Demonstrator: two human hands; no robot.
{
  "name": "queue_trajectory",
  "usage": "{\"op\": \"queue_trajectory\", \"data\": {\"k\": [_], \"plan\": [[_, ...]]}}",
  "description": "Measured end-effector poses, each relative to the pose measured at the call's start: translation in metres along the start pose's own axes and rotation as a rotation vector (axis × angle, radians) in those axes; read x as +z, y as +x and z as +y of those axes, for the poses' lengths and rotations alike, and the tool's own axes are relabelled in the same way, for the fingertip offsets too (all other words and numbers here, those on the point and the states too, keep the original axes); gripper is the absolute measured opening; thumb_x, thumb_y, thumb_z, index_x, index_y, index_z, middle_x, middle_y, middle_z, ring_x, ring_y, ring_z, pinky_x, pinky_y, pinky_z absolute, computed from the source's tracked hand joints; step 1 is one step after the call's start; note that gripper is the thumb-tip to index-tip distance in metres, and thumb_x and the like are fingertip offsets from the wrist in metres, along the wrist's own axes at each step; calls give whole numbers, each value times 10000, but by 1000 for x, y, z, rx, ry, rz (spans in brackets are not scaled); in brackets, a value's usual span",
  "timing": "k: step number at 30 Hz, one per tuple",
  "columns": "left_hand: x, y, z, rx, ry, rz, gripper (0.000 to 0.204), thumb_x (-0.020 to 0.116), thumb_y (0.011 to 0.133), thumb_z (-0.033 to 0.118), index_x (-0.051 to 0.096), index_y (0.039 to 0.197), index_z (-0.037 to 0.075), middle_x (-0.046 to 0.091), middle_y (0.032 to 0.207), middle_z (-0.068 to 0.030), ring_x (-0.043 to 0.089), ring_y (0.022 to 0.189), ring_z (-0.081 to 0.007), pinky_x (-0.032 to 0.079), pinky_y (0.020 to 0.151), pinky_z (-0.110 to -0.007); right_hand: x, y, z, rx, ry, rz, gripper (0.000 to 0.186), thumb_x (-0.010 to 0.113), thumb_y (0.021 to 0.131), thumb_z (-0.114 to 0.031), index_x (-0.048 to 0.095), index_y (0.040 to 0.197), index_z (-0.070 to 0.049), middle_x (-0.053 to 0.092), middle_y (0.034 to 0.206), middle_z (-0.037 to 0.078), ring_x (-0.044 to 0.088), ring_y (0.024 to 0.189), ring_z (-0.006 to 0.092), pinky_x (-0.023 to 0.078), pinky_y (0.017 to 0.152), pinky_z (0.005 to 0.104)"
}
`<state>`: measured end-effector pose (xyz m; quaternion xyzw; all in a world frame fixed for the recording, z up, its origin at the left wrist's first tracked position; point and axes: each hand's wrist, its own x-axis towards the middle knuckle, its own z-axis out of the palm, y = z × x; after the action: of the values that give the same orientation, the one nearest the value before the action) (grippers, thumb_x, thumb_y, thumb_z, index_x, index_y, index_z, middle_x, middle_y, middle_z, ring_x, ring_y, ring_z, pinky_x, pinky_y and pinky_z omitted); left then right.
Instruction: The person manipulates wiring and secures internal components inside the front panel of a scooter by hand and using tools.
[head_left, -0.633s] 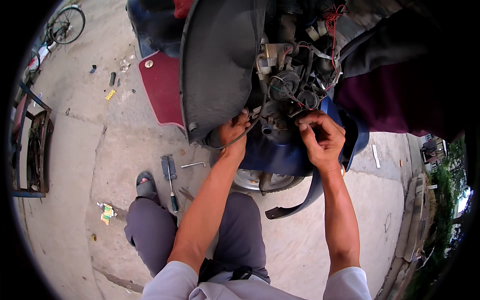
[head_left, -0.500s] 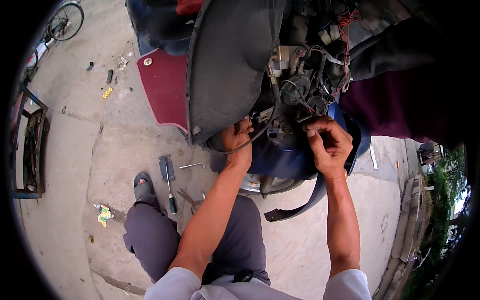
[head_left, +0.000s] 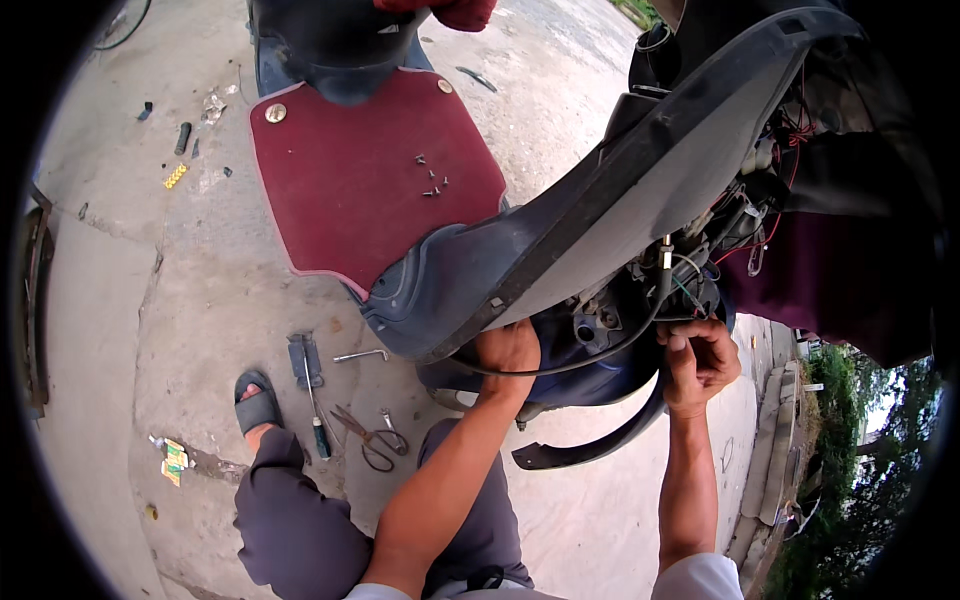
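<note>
A scooter's front stands before me, its big dark inner panel [head_left: 640,210] leaning apart from the exposed wiring [head_left: 745,215]. My left hand [head_left: 510,350] reaches beneath the panel's lower edge, and its fingertips are hidden there. A black cable [head_left: 600,366] loops across by that wrist. At the right, my right hand [head_left: 703,362] is closed, thumb against curled fingers, just below a round black part under the wires. Whatever those fingers hold, if anything, is too small to make out. Dark blue bodywork [head_left: 625,385] lies between both hands.
Several loose screws [head_left: 430,190] lie on the maroon floor mat [head_left: 340,200]. Scissors [head_left: 370,437], a screwdriver [head_left: 318,425] and an L-shaped wrench [head_left: 362,355] rest on the concrete by my foot. A curved dark trim piece [head_left: 590,450] juts out below the bodywork. Dark cloth hangs at the right.
My view has shifted, so the panel appears more edge-on and the whole mat with its screws shows. Both hands stay at the scooter's front, the left still under the panel.
</note>
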<state>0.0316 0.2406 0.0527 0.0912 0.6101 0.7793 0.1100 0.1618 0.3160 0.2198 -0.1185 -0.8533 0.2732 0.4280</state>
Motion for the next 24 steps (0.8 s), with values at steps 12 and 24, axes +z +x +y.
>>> {"op": "queue_trajectory", "data": {"k": [12,24], "plan": [[-8,17,2,211,319,-179,267,643,996,160,686,1180,-29,702,1224,-190,620,1161,-375,435,1037,-443,-5,-1,-1,-30,-75,-65,60,655,905,4,626,935,48,678,827,116,645,730,172,539,715,303],[0,33,14,281,-81,-85,197,769,933,73,703,1064,-57,737,1031,-94,669,925,-170,517,855,-291,8,6,-1,-43,90,-30,85,717,875,7,675,924,62,698,847,120,663,757,155,530,713,268]]}}
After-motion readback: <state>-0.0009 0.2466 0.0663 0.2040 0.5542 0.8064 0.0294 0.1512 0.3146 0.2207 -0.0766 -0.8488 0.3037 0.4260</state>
